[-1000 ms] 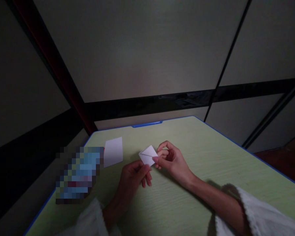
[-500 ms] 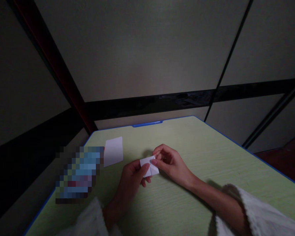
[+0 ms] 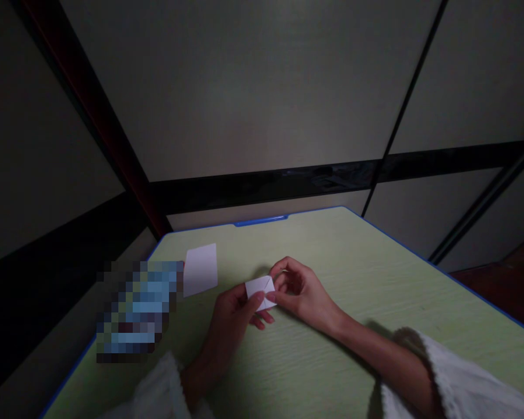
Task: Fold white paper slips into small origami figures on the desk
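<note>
A small folded piece of white paper (image 3: 257,285) is held between both hands, just above the table. Diagonal crease lines or flap edges run across its upper face. My left hand (image 3: 233,314) pinches it from the left, thumb on top and fingers underneath. From the right, my right hand (image 3: 303,294) grips its edge, with the thumb tip on the face near the left thumb and the other fingers curled behind. What those curled fingers touch is partly hidden.
The light green table (image 3: 332,250) has a blue edge and a blue handle (image 3: 262,220) at its far side. A flat white sheet of paper (image 3: 200,269) lies at the left, beside a pixelated bluish item (image 3: 146,308). Cabinet panels (image 3: 262,93) stand behind.
The folded paper has shifted slightly left and turned a little in the fingers. My right thumb has moved down and toward the left thumb. The loose sheet stays put.
</note>
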Action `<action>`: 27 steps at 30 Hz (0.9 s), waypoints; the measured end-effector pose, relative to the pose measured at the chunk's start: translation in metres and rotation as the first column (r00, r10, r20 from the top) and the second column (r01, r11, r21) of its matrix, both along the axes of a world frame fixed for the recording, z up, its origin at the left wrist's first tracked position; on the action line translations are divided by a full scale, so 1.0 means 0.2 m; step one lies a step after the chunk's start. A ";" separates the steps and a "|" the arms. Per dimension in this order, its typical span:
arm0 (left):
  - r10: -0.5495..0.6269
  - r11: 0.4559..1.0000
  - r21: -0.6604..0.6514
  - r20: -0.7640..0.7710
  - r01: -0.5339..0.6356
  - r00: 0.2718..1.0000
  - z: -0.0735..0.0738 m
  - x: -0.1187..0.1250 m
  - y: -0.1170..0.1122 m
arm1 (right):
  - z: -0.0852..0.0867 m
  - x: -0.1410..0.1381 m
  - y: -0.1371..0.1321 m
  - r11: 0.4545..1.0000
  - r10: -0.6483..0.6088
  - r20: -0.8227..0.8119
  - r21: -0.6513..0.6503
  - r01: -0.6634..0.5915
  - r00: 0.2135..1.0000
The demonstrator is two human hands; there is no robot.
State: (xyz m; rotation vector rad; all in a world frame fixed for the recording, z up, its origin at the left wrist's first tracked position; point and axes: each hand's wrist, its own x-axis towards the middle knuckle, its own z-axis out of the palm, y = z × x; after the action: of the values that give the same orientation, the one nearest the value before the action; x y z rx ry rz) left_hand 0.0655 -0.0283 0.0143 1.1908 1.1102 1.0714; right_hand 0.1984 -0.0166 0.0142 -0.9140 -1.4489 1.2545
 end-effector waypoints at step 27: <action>0.031 0.998 0.050 -0.052 -0.029 0.998 0.01 0.00 -0.01 | 0.01 0.02 0.02 0.998 -0.018 0.008 -0.060 0.019 1.000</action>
State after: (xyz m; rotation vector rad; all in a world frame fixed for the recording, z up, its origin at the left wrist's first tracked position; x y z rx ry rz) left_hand 0.0657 -0.0304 0.0162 1.2512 1.1517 1.1009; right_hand 0.2023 -0.0135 0.0154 -0.9714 -1.4123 1.2883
